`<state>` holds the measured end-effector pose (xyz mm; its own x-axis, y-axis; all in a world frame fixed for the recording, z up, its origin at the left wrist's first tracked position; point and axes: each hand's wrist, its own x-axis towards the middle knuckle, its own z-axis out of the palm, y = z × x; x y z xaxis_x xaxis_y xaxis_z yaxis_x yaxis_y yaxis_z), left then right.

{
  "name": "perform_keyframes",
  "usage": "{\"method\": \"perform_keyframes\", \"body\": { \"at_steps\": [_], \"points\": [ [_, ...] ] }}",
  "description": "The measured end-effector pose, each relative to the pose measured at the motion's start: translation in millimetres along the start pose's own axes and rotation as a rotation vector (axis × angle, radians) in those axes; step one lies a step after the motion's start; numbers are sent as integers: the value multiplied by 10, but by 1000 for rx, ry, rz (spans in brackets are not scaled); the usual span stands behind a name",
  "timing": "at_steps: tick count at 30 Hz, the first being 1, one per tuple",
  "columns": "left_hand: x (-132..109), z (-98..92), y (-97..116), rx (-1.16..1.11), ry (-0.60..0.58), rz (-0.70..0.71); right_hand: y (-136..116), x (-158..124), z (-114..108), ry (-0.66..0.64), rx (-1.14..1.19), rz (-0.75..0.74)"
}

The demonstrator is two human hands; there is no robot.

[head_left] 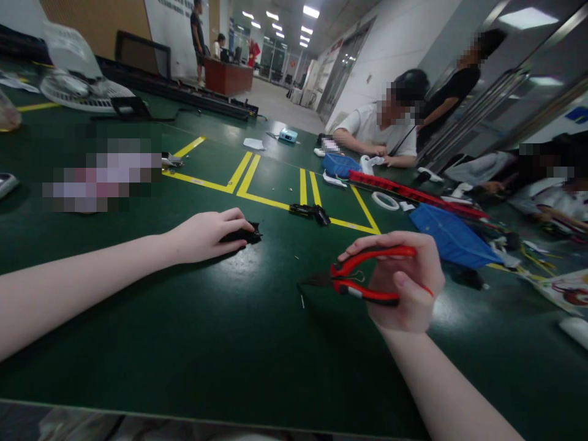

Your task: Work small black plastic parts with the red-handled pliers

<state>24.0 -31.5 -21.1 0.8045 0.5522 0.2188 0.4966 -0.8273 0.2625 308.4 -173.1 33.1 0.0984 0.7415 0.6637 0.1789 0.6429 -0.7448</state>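
Plainly, both of our hands are occupied: the left hand curls over a black plastic piece on the desk, and the right hand holds red-handled pliers, nose towards the left edge. We cannot tell whether that nose grips anything. We judge the thin metal pin beside it most at risk: a brush from the tool could send it rolling towards the near edge, and a loose left hold could let the plastic piece skid.

Glossy green and crossed by yellow tape, the desk bears a second black part farther from us and a blue bin nearer the right edge. At the far edge, towards the right, we see a co-worker in white; beyond, ceiling lights run down a long room.
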Motion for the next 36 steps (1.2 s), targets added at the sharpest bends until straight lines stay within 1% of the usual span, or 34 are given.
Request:
{"method": "perform_keyframes", "body": {
  "at_steps": [4,7,11,14,17,22,25,27,29,31,33,35,36],
  "points": [
    [-8,-1,19,-6,9,-5,-101,54,-32,-77,101,93],
    [-11,-6,41,-12,19,-11,-155,78,-43,-113,97,159],
    [-11,-10,35,-17,16,-16,-158,66,-46,-122,33,148],
    [-12,-4,-4,-33,-13,-18,-132,54,-55,-113,-78,50],
    [-16,3,-39,-44,-34,-14,-113,60,-67,-72,-201,-64],
    [-13,1,-32,-42,-25,-24,-78,100,-128,10,-329,-160],
    [-13,-9,-4,-39,-23,-17,-26,118,-209,51,-509,-318],
    [-20,-15,15,-38,-14,-8,-3,130,-265,39,-619,-419],
    [-31,-19,29,-42,-7,-2,-11,150,-309,-27,-704,-453],
    [-43,-20,38,-50,-10,0,-49,175,-332,-121,-748,-370],
    [-50,-19,44,-54,-22,3,-94,197,-331,-165,-672,-203],
    [-52,-17,51,-59,-30,-2,-119,208,-309,-129,-517,-46],
    [-52,-16,54,-61,-31,-4,-120,210,-294,-105,-450,5]
  ]
}}
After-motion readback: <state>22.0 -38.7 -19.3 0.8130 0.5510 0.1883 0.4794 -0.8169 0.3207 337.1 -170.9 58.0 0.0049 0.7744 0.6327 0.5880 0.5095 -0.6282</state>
